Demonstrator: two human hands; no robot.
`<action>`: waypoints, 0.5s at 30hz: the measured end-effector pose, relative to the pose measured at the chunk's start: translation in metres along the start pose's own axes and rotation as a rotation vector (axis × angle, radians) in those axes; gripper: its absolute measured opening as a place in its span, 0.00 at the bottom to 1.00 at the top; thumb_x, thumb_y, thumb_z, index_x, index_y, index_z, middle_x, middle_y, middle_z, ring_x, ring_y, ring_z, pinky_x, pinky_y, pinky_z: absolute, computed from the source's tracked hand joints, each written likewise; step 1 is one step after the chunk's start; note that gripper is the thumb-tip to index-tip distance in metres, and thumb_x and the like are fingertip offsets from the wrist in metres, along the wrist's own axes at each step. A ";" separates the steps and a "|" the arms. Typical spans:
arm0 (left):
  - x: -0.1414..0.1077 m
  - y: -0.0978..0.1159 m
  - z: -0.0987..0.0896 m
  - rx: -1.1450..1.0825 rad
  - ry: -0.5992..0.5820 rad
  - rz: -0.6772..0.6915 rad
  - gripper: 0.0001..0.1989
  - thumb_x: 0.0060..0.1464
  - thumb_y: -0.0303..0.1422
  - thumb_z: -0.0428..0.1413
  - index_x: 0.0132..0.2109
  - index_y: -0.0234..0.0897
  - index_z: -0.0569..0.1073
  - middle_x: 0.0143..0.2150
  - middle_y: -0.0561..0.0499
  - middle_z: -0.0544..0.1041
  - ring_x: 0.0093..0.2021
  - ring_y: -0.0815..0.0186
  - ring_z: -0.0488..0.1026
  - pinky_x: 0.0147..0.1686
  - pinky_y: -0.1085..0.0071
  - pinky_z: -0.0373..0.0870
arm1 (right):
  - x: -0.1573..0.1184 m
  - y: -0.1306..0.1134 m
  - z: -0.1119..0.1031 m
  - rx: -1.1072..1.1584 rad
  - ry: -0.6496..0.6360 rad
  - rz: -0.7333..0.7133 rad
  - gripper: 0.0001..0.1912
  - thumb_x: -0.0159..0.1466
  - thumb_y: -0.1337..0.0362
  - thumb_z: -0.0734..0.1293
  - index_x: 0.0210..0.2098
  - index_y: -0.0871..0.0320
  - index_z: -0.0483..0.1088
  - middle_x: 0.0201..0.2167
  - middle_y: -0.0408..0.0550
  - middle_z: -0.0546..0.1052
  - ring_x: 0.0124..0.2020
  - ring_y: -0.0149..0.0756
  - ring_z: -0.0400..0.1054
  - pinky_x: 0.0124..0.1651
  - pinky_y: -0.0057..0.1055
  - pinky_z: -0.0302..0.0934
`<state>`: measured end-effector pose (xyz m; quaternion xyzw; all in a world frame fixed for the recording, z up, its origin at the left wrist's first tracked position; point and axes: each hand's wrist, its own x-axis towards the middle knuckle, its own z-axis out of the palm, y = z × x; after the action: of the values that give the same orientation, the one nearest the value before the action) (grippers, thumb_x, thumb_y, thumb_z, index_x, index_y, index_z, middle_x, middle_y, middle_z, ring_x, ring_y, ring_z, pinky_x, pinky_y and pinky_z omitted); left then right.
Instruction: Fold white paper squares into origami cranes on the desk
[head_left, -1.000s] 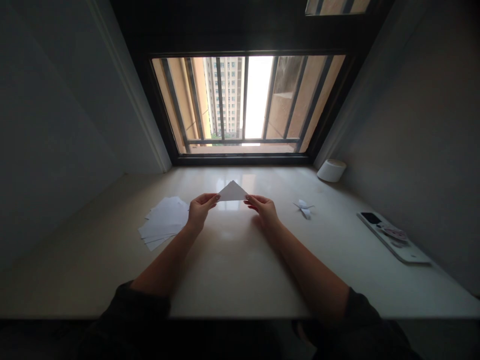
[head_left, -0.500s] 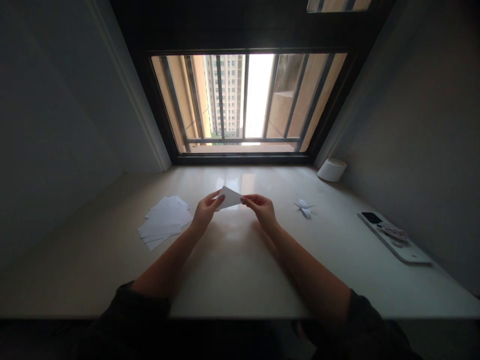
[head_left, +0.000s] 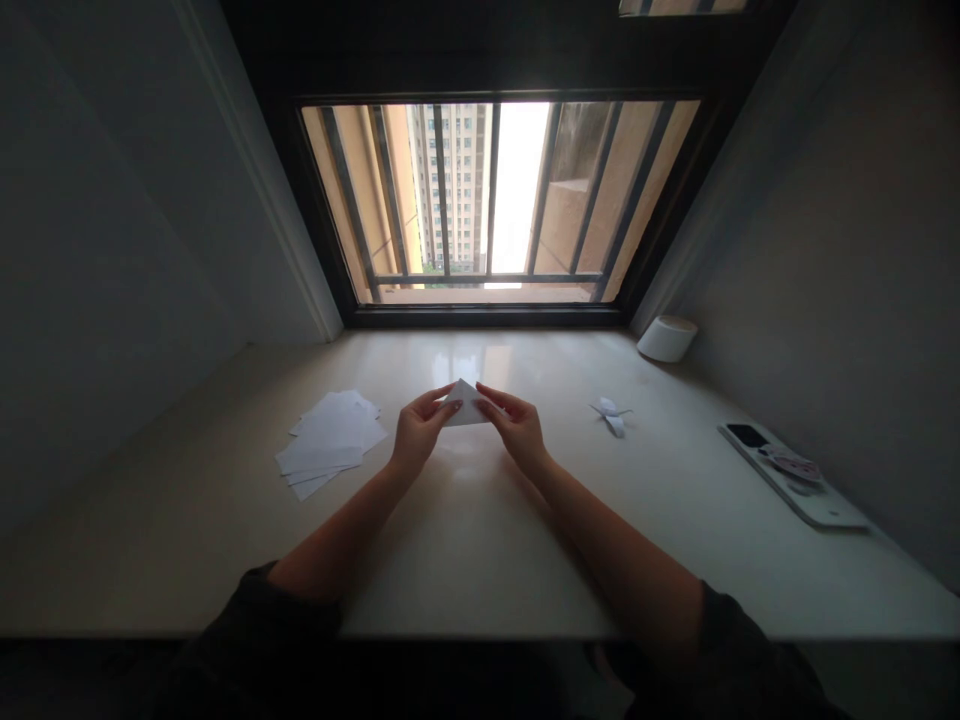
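A folded white paper triangle (head_left: 466,405) is held in the air above the pale stone counter (head_left: 465,545), with its point upward. My left hand (head_left: 420,428) grips its left side, and my right hand (head_left: 517,430) grips its right side. My fingers hide part of the paper's edges. To the left of my left hand lies a loose stack of white paper sheets (head_left: 328,445). Neither hand touches the stack.
A small folded paper crane (head_left: 611,416) sits right of my hands. Further right are a white cylindrical container (head_left: 666,338) and a black phone (head_left: 746,436) on a white board (head_left: 795,490). Walls flank the counter, and a barred window stands behind it.
The paper triangle has tilted and then levelled with its point up. It now looks narrower, and my hands have drawn closer together around it.
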<state>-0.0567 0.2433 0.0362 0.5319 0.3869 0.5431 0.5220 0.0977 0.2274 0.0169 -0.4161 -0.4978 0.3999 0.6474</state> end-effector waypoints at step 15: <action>0.000 -0.007 0.000 0.105 0.062 0.116 0.20 0.44 0.39 0.62 0.46 0.38 0.76 0.45 0.47 0.78 0.43 0.59 0.75 0.46 0.65 0.69 | -0.006 -0.001 -0.001 -0.236 0.066 -0.166 0.13 0.57 0.57 0.68 0.41 0.52 0.76 0.36 0.46 0.79 0.34 0.38 0.71 0.35 0.33 0.65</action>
<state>-0.0558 0.2446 0.0298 0.5631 0.3993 0.5677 0.4486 0.0980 0.2213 0.0161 -0.4597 -0.5522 0.2699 0.6410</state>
